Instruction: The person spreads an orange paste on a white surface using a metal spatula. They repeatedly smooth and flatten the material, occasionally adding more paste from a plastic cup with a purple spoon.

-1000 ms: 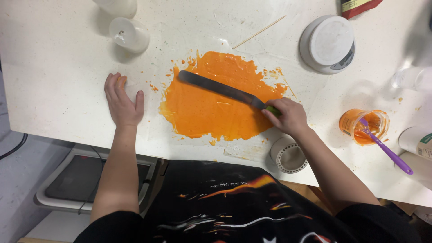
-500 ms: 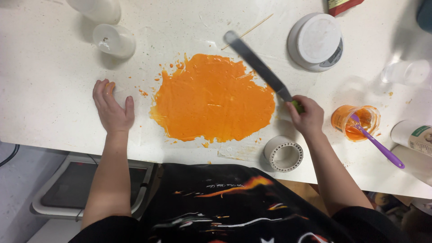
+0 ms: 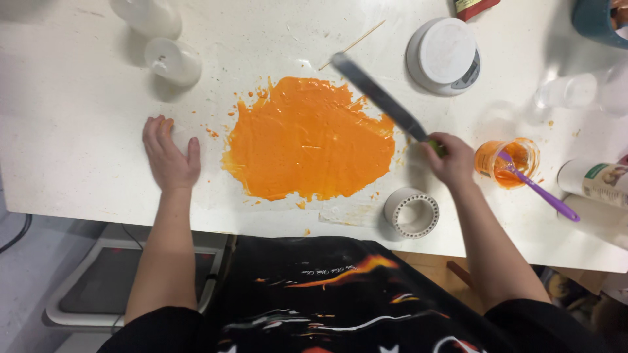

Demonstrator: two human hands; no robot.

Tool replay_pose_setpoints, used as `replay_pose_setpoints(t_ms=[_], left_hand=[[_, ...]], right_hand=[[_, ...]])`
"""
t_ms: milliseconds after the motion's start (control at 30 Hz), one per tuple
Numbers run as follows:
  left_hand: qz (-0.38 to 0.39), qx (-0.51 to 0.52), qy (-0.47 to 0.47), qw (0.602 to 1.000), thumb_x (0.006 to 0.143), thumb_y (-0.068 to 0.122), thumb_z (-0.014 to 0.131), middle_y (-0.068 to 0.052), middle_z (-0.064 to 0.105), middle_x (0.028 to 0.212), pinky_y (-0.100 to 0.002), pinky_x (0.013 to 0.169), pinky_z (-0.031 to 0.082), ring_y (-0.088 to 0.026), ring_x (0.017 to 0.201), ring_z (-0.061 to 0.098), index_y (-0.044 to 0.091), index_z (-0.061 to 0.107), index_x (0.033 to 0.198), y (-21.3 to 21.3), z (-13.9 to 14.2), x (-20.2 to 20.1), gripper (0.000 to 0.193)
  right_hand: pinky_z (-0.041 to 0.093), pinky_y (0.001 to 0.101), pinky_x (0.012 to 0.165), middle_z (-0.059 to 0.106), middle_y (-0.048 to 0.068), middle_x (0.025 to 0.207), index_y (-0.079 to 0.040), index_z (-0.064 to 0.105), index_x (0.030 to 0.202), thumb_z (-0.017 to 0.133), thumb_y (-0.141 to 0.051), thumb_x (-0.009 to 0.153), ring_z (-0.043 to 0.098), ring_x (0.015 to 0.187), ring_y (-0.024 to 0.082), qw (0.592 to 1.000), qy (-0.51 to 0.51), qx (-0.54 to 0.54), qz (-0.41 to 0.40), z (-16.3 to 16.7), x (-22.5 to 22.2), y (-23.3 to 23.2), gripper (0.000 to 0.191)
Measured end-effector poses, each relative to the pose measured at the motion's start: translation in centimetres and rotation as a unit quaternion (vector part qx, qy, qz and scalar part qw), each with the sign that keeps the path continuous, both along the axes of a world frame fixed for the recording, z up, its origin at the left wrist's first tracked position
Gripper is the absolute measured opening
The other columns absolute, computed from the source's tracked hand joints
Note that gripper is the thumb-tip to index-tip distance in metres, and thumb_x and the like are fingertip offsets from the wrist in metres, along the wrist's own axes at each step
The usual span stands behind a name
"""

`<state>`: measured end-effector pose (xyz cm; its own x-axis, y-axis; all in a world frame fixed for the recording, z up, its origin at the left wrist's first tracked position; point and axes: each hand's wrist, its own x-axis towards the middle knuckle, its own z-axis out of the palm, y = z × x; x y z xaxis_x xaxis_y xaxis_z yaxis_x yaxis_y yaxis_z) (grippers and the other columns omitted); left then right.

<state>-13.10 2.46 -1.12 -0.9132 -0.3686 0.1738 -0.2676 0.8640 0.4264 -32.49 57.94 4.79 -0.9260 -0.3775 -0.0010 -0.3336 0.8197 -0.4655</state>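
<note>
From my seat I see the right hand [image 3: 451, 159] closed around the handle of a long, flat metal palette knife [image 3: 379, 98], its fingers wrapped tight on the grip. The blade slants up and to the left from the fist, blurred, and its tip sits above the upper right edge of a wide, glossy orange paste smear [image 3: 309, 140] spread on the white tabletop [image 3: 78, 98]; I cannot tell whether the blade touches the surface.

The left hand [image 3: 170, 157] lies flat on the table, palm down, fingers loosely spread and holding nothing, just left of the smear among a few small orange flecks.

Right of the knife hand stands 1 clear plastic cup streaked with orange [image 3: 507, 160], with a purple plastic spoon [image 3: 540, 189] leaning out of it. Near the table's front edge, just below the right wrist, sits a white ring-shaped roll [image 3: 411, 212]. A round white kitchen scale [image 3: 445, 55] stands above the knife, and a thin wooden skewer [image 3: 353, 44] lies to its left. 2 translucent white cups [image 3: 171, 60] rest at the upper left, well apart from the smear.
</note>
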Motion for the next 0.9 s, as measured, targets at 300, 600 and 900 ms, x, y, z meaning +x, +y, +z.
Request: replay_pose_setpoints(t_ms=[300,600,900], left_hand=[[-0.012,0.029,0.035,0.999,0.105,0.035,0.061,-0.023,0.043,0.15,-0.056,0.123,0.032,-0.044,0.146,0.038,0.0,0.046,0.144,-1.4,0.4,2.0,0.054],[-0.051,0.125,0.09,0.987,0.106,0.036,0.055,-0.022,0.045,0.15,-0.054,0.122,0.034,-0.043,0.146,0.04,0.001,0.046,0.143,-3.1,0.5,3.0,0.052],[-0.087,0.159,0.096,0.979,0.108,0.041,0.051,-0.021,0.045,0.151,-0.055,0.123,0.032,-0.043,0.147,0.039,0.001,0.045,0.143,-4.1,0.5,3.4,0.053]], right_hand=[[0.052,0.025,0.073,0.07,0.002,0.094,0.002,0.063,0.124,0.076,-0.02,0.097,0.064,0.084,0.009,0.933,-0.17,-0.235,-0.212,2.0,13.5,-4.7,0.037],[0.05,0.0241,0.072,0.068,0.003,0.091,0.0,0.053,0.145,0.068,-0.017,0.099,0.059,0.079,0.008,0.919,-0.15,-0.248,-0.266,-0.2,26.5,-20.2,0.051],[0.051,0.0345,0.103,0.07,0.021,0.132,-0.001,0.059,0.141,0.065,-0.015,0.104,0.068,0.122,0.026,0.939,-0.027,-0.232,-0.251,-0.8,27.2,-29.6,0.04]])
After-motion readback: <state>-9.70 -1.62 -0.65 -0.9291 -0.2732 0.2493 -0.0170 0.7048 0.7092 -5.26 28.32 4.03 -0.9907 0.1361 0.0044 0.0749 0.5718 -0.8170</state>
